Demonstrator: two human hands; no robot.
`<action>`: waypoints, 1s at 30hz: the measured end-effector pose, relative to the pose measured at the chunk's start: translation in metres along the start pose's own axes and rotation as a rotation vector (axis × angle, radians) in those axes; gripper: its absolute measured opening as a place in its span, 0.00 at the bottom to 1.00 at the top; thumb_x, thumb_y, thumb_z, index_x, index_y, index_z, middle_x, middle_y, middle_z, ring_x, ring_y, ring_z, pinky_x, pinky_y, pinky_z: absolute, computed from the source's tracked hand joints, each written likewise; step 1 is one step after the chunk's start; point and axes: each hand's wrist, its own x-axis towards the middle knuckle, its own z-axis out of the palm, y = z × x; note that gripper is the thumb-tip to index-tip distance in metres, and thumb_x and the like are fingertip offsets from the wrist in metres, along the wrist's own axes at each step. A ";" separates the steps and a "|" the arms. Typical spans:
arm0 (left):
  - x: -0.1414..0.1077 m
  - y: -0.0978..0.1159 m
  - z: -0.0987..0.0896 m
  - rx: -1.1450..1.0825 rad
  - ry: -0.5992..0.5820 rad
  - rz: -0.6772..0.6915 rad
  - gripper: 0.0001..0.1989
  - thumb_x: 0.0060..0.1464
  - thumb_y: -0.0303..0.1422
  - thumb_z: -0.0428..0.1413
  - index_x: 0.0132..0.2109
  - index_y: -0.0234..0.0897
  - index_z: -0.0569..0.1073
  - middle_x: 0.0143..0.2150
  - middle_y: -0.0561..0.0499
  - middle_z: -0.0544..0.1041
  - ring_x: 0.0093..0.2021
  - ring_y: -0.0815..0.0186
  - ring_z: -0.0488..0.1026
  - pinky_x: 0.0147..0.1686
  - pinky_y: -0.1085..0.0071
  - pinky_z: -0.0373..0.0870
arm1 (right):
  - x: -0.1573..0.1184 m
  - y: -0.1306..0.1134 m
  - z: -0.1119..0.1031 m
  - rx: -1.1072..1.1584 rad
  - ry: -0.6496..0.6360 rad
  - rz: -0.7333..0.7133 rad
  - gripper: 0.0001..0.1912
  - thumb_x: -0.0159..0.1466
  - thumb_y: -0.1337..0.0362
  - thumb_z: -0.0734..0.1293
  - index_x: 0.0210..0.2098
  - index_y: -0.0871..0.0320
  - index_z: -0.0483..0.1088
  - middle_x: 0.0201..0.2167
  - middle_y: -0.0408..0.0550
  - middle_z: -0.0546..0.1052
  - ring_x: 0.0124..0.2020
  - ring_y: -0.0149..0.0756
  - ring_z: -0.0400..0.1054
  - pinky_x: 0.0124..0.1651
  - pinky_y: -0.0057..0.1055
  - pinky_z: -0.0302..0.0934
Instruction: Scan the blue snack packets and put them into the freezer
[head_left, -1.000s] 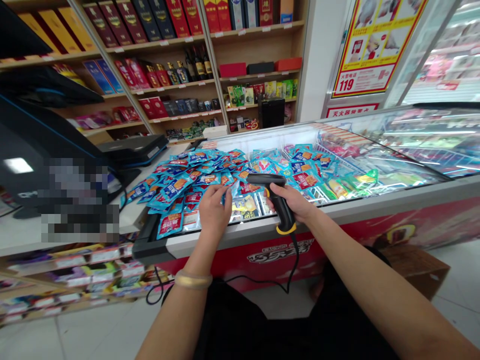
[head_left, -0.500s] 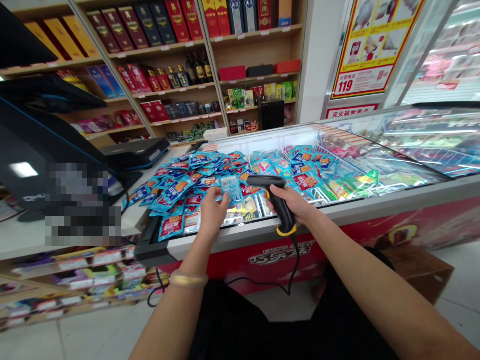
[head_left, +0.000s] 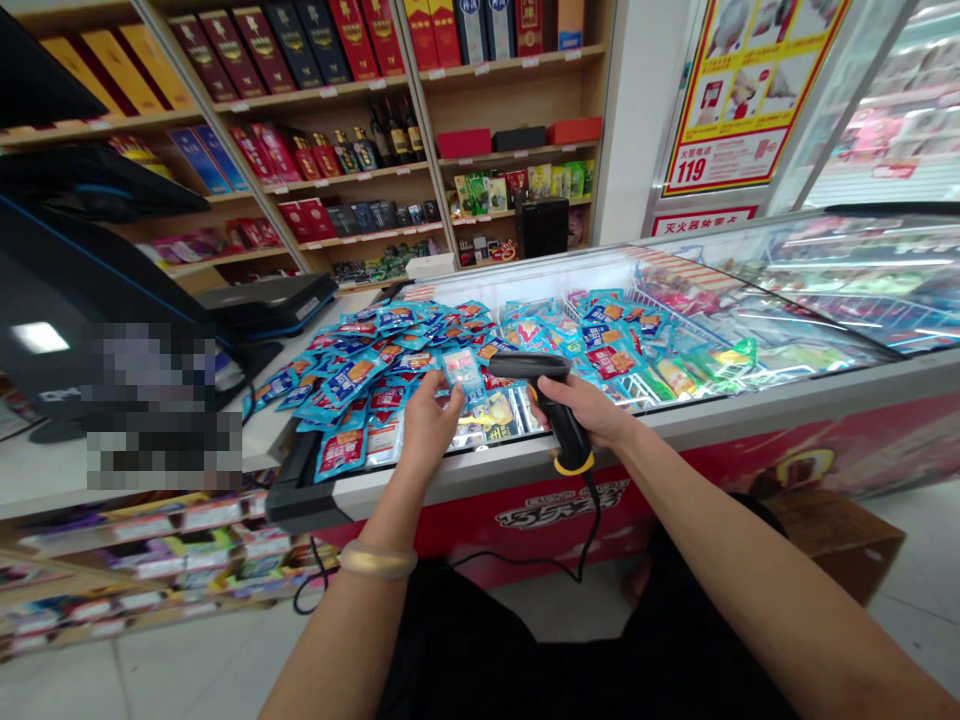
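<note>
Right hand point(head_left: 589, 410), curled round a barcode scanner point(head_left: 566, 425) — nose to the left, handle's long axis running toward the person; left hand point(head_left: 431, 425), nearly closed, pinching one packet point(head_left: 464, 376) just off that nose, lengthwise away. Step, seemingly: scanning; next calls for squaring packet to scanner. Beyond: heaped blue packets point(head_left: 352, 375) atop the freezer point(head_left: 465, 467).

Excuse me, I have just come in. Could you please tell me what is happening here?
A person at a chest freezer has both hands busy. The right hand grips a black-and-yellow handheld barcode scanner, its head turned toward a small snack packet in the left hand. Many blue snack packets lie heaped on the freezer's top, beside the left hand.
</note>
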 end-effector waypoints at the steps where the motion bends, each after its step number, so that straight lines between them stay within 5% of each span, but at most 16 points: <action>1: 0.000 0.001 0.000 0.004 0.005 0.008 0.10 0.52 0.38 0.51 0.29 0.40 0.59 0.26 0.58 0.63 0.25 0.73 0.64 0.28 0.76 0.63 | 0.000 0.000 0.000 0.002 0.004 0.006 0.26 0.49 0.42 0.74 0.29 0.60 0.69 0.18 0.43 0.71 0.20 0.28 0.62 0.25 0.26 0.60; 12: 0.006 0.018 0.011 0.036 0.008 0.055 0.07 0.52 0.38 0.51 0.32 0.41 0.62 0.28 0.56 0.68 0.26 0.69 0.71 0.27 0.74 0.68 | -0.001 -0.008 -0.007 0.056 0.070 -0.068 0.26 0.50 0.41 0.73 0.29 0.58 0.69 0.18 0.42 0.71 0.19 0.29 0.62 0.23 0.27 0.56; 17: 0.021 0.054 0.051 0.228 -0.129 0.243 0.02 0.57 0.32 0.50 0.35 0.40 0.66 0.33 0.51 0.73 0.34 0.64 0.76 0.35 0.70 0.70 | -0.012 -0.022 -0.049 0.102 0.191 -0.115 0.24 0.52 0.42 0.72 0.30 0.57 0.69 0.19 0.42 0.70 0.20 0.29 0.63 0.25 0.28 0.58; 23: 0.027 0.110 0.112 0.563 -0.396 0.326 0.09 0.62 0.33 0.50 0.48 0.38 0.69 0.49 0.42 0.74 0.45 0.56 0.76 0.38 0.65 0.70 | -0.032 -0.041 -0.106 0.112 0.396 -0.119 0.25 0.51 0.42 0.73 0.31 0.57 0.69 0.19 0.41 0.70 0.20 0.29 0.63 0.23 0.27 0.58; 27: 0.022 0.129 0.142 0.626 -0.562 0.376 0.17 0.58 0.40 0.57 0.51 0.37 0.69 0.51 0.41 0.73 0.46 0.54 0.76 0.39 0.65 0.71 | -0.041 -0.047 -0.126 0.177 0.466 -0.087 0.24 0.53 0.42 0.72 0.29 0.56 0.66 0.18 0.41 0.69 0.20 0.32 0.65 0.22 0.28 0.58; 30: 0.023 0.136 0.156 0.665 -0.572 0.384 0.18 0.59 0.38 0.56 0.54 0.37 0.68 0.50 0.41 0.73 0.47 0.54 0.76 0.39 0.66 0.71 | -0.041 -0.048 -0.131 0.212 0.482 -0.080 0.24 0.54 0.41 0.71 0.29 0.55 0.65 0.18 0.42 0.69 0.19 0.33 0.65 0.21 0.29 0.59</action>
